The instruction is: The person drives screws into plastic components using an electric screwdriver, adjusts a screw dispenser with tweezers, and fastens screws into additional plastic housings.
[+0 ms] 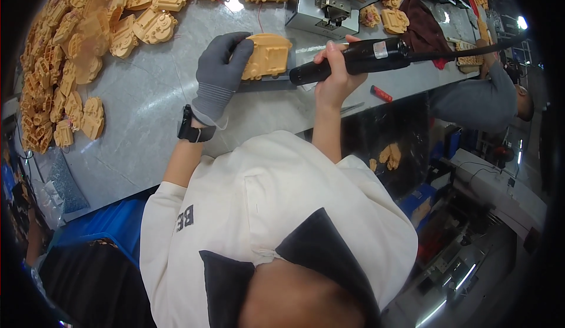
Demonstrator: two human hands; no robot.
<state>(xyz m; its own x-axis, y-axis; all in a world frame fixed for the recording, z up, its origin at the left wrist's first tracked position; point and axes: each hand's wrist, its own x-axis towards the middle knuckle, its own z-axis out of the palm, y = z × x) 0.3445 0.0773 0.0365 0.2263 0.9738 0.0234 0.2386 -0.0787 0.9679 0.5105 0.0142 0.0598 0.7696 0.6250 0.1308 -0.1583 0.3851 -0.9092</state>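
In front of the silver machine (302, 17), a boxy metal body with a shiny clamp, I can see 1 tan plastic casing (269, 57), hard and moulded, with a raised rectangular frame on its face. The left hand (222, 66), in a ribbed grey knit glove, has thumb and fingers clamped on the casing's left end. The right hand (338, 72), bare, wraps round a smooth black barrel-shaped tool (374, 58); its blunt nose sits right by the casing, and whether the 2 touch I cannot tell.

A thick black cable (471, 52) runs from the tool, off to the machine's right. Left of the machine, ridged casings (65, 51) lie heaped across the glossy grey tabletop (159, 86). Right of it is a crumpled dark red cloth (421, 22); nearer the wearer than the machine lies 1 small red tube (381, 93). Farther right of the machine, a co-worker (491, 101) wears grey.
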